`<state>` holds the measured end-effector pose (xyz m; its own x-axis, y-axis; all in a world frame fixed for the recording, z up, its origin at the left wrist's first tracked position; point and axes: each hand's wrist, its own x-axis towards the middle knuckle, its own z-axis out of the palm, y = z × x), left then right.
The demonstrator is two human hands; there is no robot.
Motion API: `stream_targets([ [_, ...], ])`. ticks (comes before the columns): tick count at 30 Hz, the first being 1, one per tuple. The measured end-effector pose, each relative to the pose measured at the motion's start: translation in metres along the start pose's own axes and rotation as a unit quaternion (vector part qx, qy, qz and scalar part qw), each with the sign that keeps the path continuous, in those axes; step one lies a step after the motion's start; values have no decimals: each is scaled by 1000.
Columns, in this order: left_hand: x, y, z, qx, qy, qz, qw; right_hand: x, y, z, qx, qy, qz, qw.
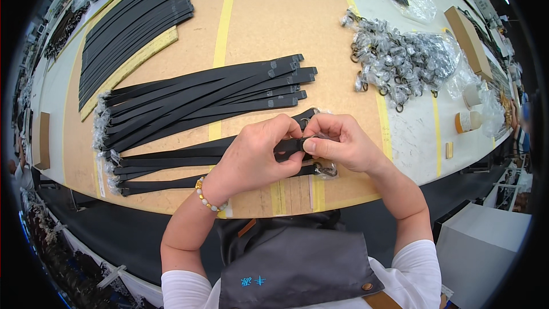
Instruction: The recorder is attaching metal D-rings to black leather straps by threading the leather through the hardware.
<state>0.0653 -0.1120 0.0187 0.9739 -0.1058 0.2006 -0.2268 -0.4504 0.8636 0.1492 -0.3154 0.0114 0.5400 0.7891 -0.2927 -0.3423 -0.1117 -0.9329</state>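
Observation:
Both my hands meet over the near part of the work table. My left hand (258, 147), with a beaded bracelet at its wrist, pinches a black strap (290, 145) near its end. The thumb and fingers of my right hand (344, 142) close on the tip of that strap, where a small metal edge shows; the rest of the fitting is hidden by the fingers. Beneath and beside my hands lie more black straps (166, 183). Plastic-wrapped metal hardware (326, 169) sits at one strap's right end, just below my right hand.
A loose pile of black straps (200, 92) lies beyond my left hand. Farther left, flat black strips (134, 31) rest beside a yellow-edged board (134, 68). Bagged metal hooks (400, 60) are heaped at right, near a cardboard box (469, 43) and a tape roll (468, 122).

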Motion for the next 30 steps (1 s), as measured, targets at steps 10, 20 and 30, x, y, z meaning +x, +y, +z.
stream_targets([
  [10, -1, 0, -2, -38, -19, -33, 999, 2, 7, -5, 0, -16, 5, 1000],
  [20, -2, -5, 0, -19, -7, 0, 1000, 3, 7, -5, -5, -23, 14, 1000],
  [30, -3, -7, 2, -2, -10, 14, 1000, 2, 4, -3, -38, -11, 12, 999],
])
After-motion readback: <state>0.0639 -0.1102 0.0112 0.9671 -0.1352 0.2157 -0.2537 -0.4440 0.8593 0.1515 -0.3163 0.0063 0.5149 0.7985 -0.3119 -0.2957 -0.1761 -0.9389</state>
